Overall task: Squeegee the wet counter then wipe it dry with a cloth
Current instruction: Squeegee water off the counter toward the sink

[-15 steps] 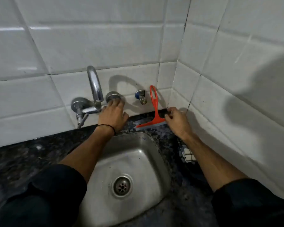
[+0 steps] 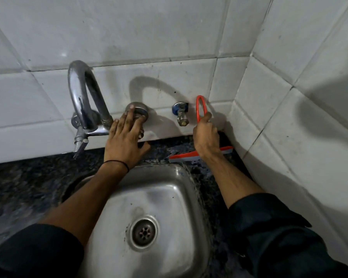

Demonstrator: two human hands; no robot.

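Observation:
An orange squeegee stands on the dark speckled counter behind the sink, its looped handle up against the tiled wall and its blade on the wet stone. My right hand is closed around the handle, covering the middle of the blade. My left hand lies flat with spread fingers on the round metal tap knob. No cloth is visible in this view.
A steel sink with a round drain fills the centre. A curved chrome tap sits at the left, a small brass valve between my hands. White tiled walls meet in a corner at the right.
My right hand has moved from the end of the blade up onto the squeegee's handle and gripped it. The camera has moved closer. My left hand stays on the tap knob.

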